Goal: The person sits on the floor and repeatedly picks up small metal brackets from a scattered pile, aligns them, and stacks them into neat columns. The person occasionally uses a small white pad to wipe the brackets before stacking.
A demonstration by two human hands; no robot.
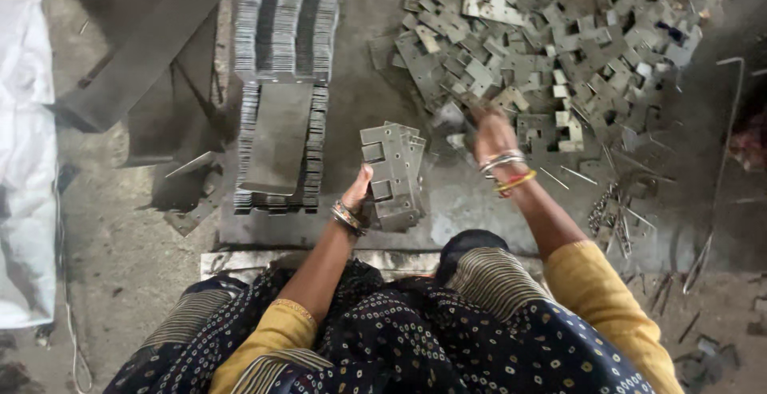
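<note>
From my remote seat, the left hand [357, 189] clamps a small stack of notched steel plates [393, 174] just left of the loose plate pile [551, 50], right hand [491, 132] reaching in, grip unclear; they look stiff, heavy, sharp-edged, so I'd pinch the long edges.

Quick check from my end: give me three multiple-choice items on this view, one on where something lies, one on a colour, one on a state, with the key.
1. Where is the loose heap of metal plates?
A. upper right
B. lower left
C. on the lap

2. What colour is the sack at the left edge?
A. red
B. white
C. green

3. The left hand is
A. empty
B. holding a bunch of plates
C. out of view

Key: A, the heap lies beyond the right hand; B, it is pale white; B, its fingers wrap the bunch.
</note>
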